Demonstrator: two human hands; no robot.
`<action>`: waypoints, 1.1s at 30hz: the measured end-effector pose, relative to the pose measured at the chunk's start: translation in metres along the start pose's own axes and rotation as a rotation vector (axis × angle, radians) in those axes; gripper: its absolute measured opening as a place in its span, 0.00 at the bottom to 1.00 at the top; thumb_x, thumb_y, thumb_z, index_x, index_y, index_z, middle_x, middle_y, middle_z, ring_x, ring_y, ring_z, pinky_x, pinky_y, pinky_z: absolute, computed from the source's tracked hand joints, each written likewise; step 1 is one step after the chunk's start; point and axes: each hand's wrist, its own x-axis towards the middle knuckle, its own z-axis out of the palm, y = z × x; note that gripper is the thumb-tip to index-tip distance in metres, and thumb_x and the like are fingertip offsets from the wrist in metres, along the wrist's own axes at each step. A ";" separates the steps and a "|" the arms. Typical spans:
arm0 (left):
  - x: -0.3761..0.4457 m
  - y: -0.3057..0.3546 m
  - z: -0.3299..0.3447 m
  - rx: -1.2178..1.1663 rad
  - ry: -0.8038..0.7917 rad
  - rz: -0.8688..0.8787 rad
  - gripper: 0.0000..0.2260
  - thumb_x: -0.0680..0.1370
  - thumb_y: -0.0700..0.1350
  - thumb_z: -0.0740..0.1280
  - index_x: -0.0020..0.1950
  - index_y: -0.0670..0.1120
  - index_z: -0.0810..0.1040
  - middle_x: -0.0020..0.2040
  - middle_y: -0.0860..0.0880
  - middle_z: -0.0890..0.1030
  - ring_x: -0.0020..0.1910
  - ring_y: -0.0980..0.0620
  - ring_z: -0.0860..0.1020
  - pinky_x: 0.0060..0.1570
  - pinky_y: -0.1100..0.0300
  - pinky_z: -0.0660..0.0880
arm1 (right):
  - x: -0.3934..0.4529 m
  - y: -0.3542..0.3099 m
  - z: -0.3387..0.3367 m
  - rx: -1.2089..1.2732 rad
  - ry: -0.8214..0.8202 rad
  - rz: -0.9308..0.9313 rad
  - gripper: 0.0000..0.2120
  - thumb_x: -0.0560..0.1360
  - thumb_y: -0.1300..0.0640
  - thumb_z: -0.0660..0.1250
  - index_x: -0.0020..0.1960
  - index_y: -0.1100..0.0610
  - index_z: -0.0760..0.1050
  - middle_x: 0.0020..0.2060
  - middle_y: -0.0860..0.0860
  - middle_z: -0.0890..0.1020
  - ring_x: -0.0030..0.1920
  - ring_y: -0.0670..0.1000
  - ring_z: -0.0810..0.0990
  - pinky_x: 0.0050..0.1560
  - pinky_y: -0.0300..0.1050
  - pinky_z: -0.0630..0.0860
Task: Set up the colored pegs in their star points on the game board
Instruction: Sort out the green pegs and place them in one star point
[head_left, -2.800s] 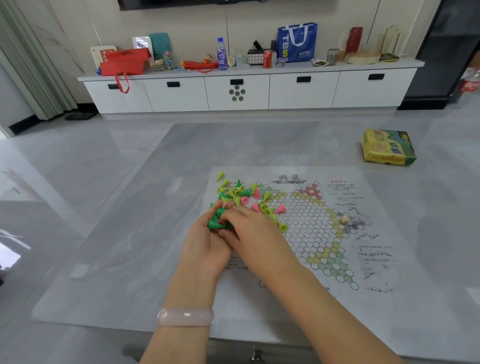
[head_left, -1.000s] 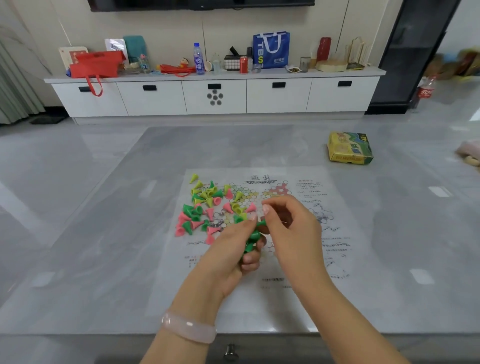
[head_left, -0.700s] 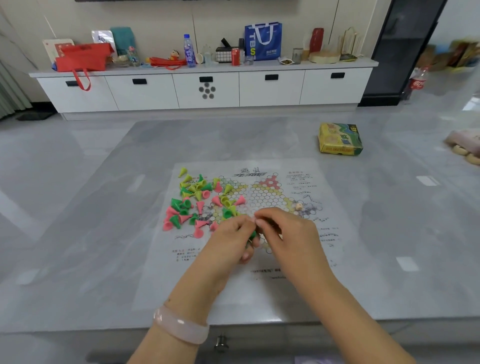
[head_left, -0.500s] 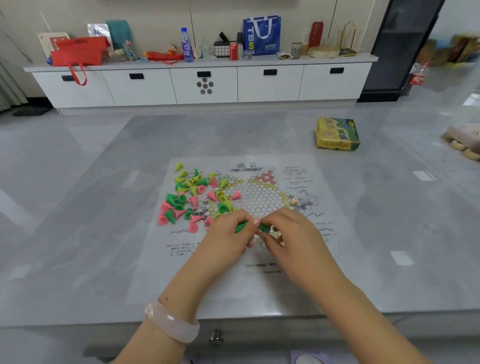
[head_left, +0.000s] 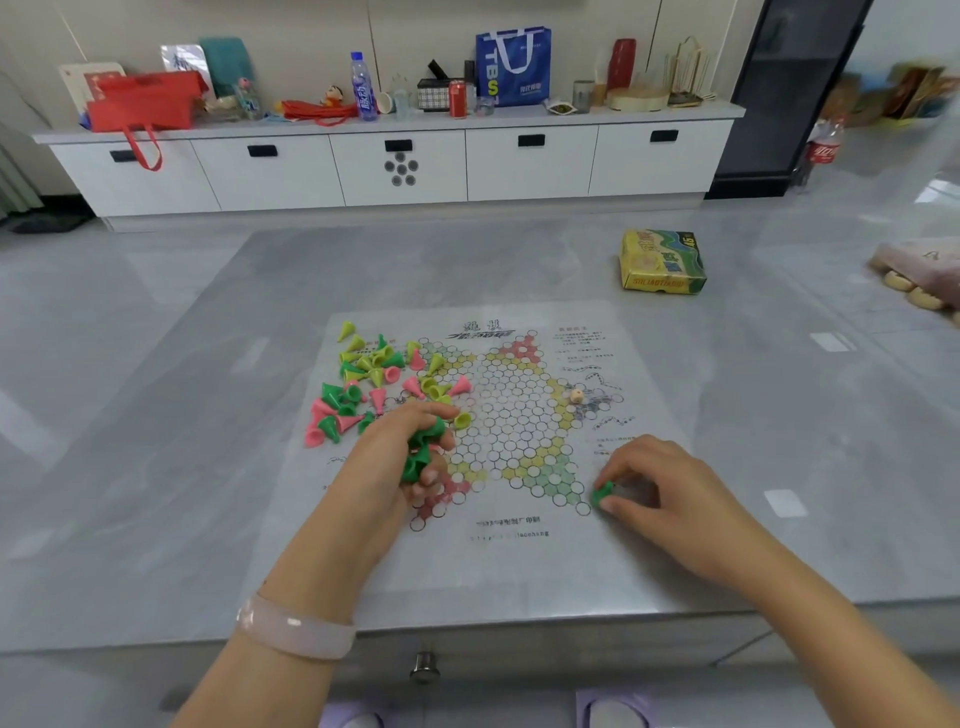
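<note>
Pegs lay loose, outside any container: a mixed heap of green, pink and yellow cones (head_left: 379, 384) covered the far-left part of the game board (head_left: 498, 561), most tipped on their sides. The yellow box (head_left: 662, 262) stood closed on the table (head_left: 156, 415), far right of the sheet; its contents could not be seen. The board was a thin, flat printed sheet bearing a star of small circles with pink, yellow and green points. The left hand (head_left: 400, 462) was curled round a bunch of green pegs (head_left: 421, 452) over the near-left pink point. The right hand (head_left: 660, 483) pinched a single green peg (head_left: 602, 493) between thumb and fingertips at the tip of the near-right green point. The pegs were small, smooth, cone-shaped, plastic-looking pieces. A pale bangle (head_left: 296, 629) circled the left wrist.
</note>
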 end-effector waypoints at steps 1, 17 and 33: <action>0.000 0.000 0.000 -0.004 -0.005 0.000 0.10 0.76 0.37 0.56 0.44 0.43 0.77 0.33 0.47 0.73 0.19 0.57 0.64 0.18 0.69 0.59 | 0.001 0.000 0.002 -0.019 -0.019 -0.024 0.10 0.70 0.57 0.69 0.39 0.42 0.73 0.42 0.42 0.76 0.45 0.39 0.70 0.43 0.28 0.64; 0.000 -0.004 0.004 0.072 0.023 -0.003 0.09 0.76 0.37 0.58 0.45 0.44 0.78 0.36 0.47 0.76 0.20 0.56 0.65 0.19 0.67 0.60 | 0.002 0.002 0.003 0.001 -0.036 -0.076 0.04 0.70 0.57 0.70 0.42 0.49 0.77 0.40 0.44 0.77 0.44 0.41 0.72 0.44 0.33 0.69; -0.004 -0.010 0.010 -0.037 -0.217 -0.038 0.14 0.80 0.48 0.57 0.49 0.40 0.77 0.33 0.48 0.81 0.20 0.57 0.64 0.19 0.68 0.60 | 0.002 -0.002 -0.008 0.227 0.072 0.065 0.09 0.70 0.59 0.70 0.43 0.45 0.78 0.39 0.44 0.80 0.40 0.39 0.75 0.41 0.28 0.71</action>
